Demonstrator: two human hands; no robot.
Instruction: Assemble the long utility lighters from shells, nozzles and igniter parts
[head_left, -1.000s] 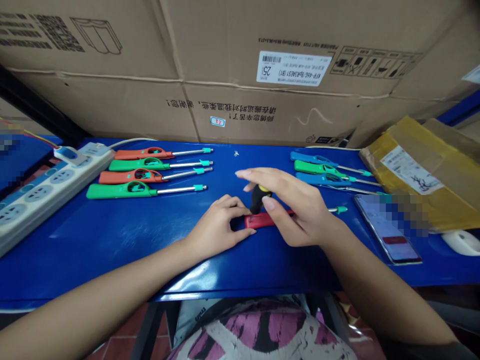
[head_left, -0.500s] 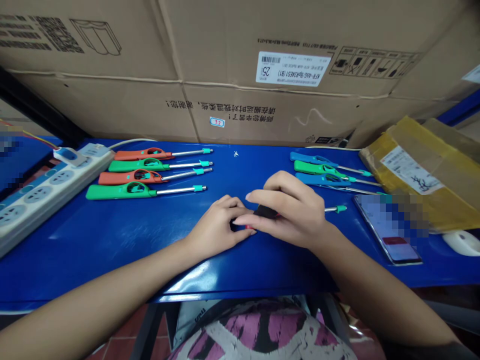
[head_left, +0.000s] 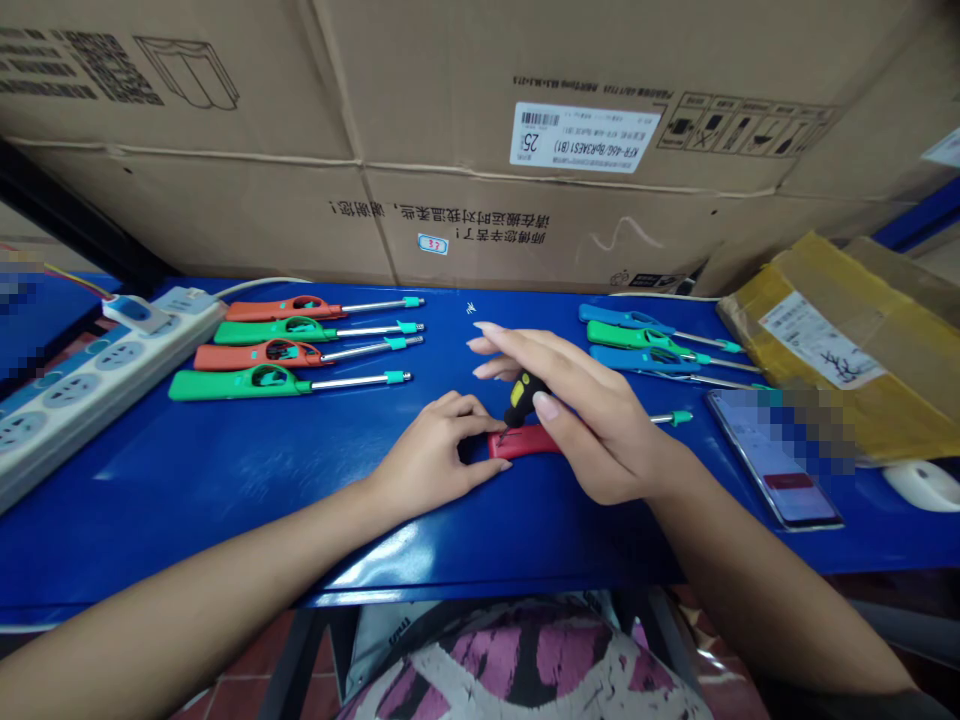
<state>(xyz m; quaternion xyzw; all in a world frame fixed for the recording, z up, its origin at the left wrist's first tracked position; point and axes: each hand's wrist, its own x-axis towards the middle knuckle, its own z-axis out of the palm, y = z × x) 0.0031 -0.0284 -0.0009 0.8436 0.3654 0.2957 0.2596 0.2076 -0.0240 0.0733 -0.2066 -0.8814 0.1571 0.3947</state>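
A red long-necked lighter [head_left: 531, 440] lies flat on the blue table in front of me, partly covered by my right hand. My left hand [head_left: 439, 450] pinches its near-left end between thumb and fingers. A short black and yellow screwdriver [head_left: 519, 400] stands tilted over that end, its tip at the red body. My right hand [head_left: 592, 410] has the screwdriver handle between the thumb and the straightened fingers. The lighter's metal neck with a teal tip [head_left: 681, 417] sticks out to the right beyond my wrist.
Orange and green lighters [head_left: 255, 384] lie in a row at left, beside a power strip [head_left: 90, 385]. Blue and green lighters [head_left: 637, 358] lie at right. A phone [head_left: 776, 460], a taped package [head_left: 847, 350] and a white mouse [head_left: 926, 487] sit farther right. A large cardboard box [head_left: 450, 130] stands behind.
My right fingers have straightened and lifted around the screwdriver, so its yellow-marked handle and more of the red lighter show. My left hand has stayed in place.
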